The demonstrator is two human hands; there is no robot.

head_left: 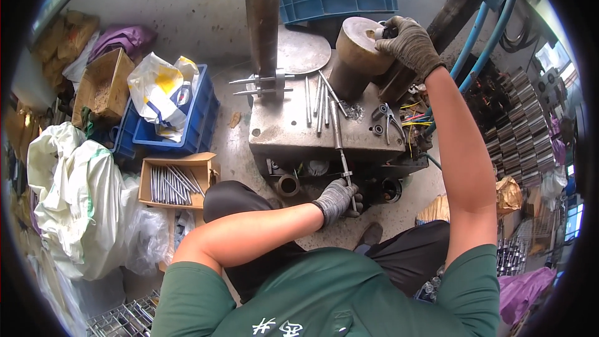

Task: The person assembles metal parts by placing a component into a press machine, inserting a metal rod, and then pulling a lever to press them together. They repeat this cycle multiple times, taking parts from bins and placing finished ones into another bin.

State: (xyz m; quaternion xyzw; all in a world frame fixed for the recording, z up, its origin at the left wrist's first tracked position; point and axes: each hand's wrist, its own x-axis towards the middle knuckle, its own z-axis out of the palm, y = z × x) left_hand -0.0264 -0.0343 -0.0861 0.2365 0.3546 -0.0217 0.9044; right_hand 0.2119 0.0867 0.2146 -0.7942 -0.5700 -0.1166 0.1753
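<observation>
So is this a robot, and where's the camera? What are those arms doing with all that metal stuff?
No robot! These are a person's own hands, wearing grey gloves. The camera sits on their head, looking down; its very wide lens bends things near the edges. The left hand holds a long metal rod. The right hand is up at a thick metal cylinder, its fingers around something too small to make out. On the metal bench also lie thin rods and pliers.
</observation>
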